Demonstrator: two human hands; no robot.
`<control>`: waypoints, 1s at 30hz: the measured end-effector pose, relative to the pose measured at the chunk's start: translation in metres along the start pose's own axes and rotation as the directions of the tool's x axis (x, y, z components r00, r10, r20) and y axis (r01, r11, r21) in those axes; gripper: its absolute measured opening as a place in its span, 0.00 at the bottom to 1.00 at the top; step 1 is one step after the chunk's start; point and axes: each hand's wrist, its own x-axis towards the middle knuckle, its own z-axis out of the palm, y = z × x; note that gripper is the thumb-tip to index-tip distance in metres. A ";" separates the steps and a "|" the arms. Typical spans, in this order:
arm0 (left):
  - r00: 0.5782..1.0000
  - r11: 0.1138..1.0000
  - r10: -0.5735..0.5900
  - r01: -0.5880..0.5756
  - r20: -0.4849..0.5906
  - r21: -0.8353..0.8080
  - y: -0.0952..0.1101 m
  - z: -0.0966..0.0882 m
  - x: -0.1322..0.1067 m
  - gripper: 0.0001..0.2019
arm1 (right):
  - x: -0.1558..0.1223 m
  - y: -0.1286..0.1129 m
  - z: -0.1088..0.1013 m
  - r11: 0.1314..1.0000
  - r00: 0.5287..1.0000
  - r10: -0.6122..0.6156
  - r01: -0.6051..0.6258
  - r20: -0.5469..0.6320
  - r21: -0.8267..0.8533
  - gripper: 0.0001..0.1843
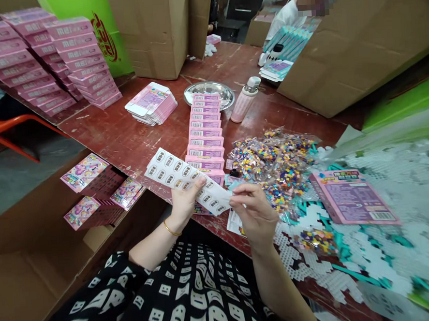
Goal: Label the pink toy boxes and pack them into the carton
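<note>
A white sheet of oval stickers (171, 170) is held out in front of me, tilted down to the right. My left hand (186, 200) grips it near its middle with the thumb on top. At its right end, the fingers of my right hand (254, 215) pinch the sheet's edge or a sticker there; which one I cannot make out. Just beyond the sheet, a row of overlapping pink boxes (206, 132) runs away from me. Right of my right hand lie bags of small coloured beads (272, 162) and a single pink box (354, 195).
Stacks of pink boxes (85, 62) rise at the left, beside flat cartons (152, 104). A metal plate (227, 94) and a pink bottle (246, 100) stand mid-table. White plastic pieces (412, 177) cover the right. An open cardboard box (32, 268) sits lower left. A co-worker (282, 18) is across the table.
</note>
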 end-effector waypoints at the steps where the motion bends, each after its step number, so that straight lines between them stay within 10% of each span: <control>1: 1.000 1.000 0.003 -0.003 0.012 0.008 0.000 -0.001 0.000 0.18 | 0.002 0.000 0.001 0.998 0.999 0.049 -0.049 0.014 0.031 0.14; 5: 0.995 0.997 0.006 -0.014 0.104 0.077 0.000 -0.001 -0.005 0.15 | 0.011 0.003 0.007 0.942 0.938 0.297 -0.318 0.177 0.107 0.36; 12: 0.994 0.999 -0.040 0.038 0.101 0.026 0.004 0.002 -0.002 0.16 | 0.008 0.006 0.014 0.925 0.918 0.366 -0.377 0.152 0.052 0.27; 30: 1.000 0.996 -0.008 0.005 0.023 0.094 0.003 -0.023 0.020 0.16 | 0.005 0.005 0.028 0.994 0.987 -0.070 0.057 -0.142 -0.093 0.29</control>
